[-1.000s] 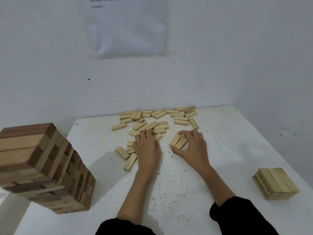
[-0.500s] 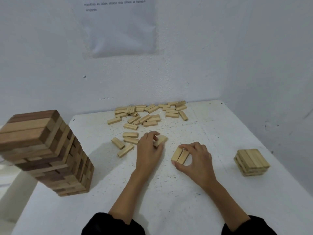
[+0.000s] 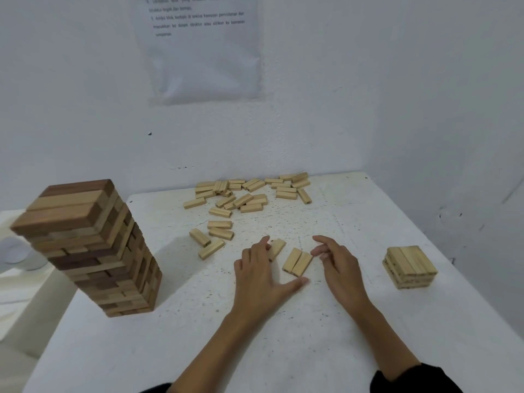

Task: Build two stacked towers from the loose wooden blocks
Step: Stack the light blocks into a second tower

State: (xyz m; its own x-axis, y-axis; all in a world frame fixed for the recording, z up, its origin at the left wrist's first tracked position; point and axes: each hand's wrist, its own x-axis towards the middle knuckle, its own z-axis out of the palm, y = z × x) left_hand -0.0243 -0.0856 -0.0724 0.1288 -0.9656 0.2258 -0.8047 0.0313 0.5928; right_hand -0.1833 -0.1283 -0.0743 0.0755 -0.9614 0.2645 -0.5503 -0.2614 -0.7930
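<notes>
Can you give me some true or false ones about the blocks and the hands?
1. The tall tower stands on the left. True.
2. The right-side stack is the taller one. False: the short stack there is much lower.
3. A pair of blocks lies side by side between the left hand and the right hand. True.
4. The right hand grips a block. False: it holds nothing.
</notes>
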